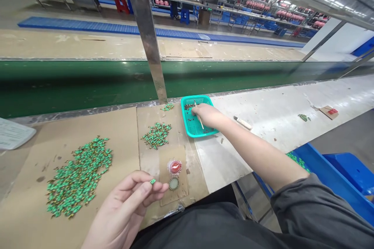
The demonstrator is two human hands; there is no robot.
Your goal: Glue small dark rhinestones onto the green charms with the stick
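My left hand [128, 202] pinches a small green piece [152, 181] between thumb and fingertips, above the front of the bench. My right hand [206, 114] reaches into a teal plastic basket [187, 130] and holds a thin wooden stick [200, 120]. Its fingertips are down by small dark brown pieces [189, 106] in the basket; whether they also grip one is hidden. Near my left hand, a cardboard piece [179, 194] carries a red paste-like blob [175, 167] and a round bottle-cap-like lid [173, 183].
A large pile of green-and-brown pieces [80, 177] lies at left, a smaller pile [157, 135] beside the basket. A white-handled tool [243, 122] lies right of the basket. A metal post [149, 35] rises behind the bench, before a green belt [87, 85]. Blue bins [330, 179] stand lower right.
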